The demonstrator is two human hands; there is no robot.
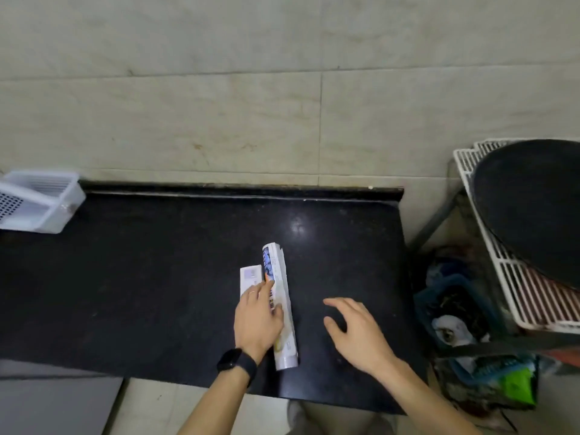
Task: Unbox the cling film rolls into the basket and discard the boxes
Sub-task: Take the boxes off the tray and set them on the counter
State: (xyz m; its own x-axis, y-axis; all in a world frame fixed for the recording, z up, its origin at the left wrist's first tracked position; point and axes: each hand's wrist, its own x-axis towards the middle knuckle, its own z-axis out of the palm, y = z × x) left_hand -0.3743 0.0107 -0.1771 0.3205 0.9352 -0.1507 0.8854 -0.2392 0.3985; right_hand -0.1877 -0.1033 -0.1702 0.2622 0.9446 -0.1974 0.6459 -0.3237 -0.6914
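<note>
Two long white cling film boxes lie side by side on the black counter (157, 277). The right box (284, 309) has coloured print and runs from far to near. The left box (249, 279) is mostly hidden under my left hand (259, 321), which lies across both boxes with its fingers on the printed one. My right hand (357, 331) hovers over the counter just right of the boxes, fingers spread and holding nothing. The white slotted basket (40, 205) stands at the counter's far left edge.
A dark bin (452, 312) with rubbish sits on the floor right of the counter. Beyond it a white wire rack (514, 277) carries a large black pan (533, 208). A tiled wall backs the counter.
</note>
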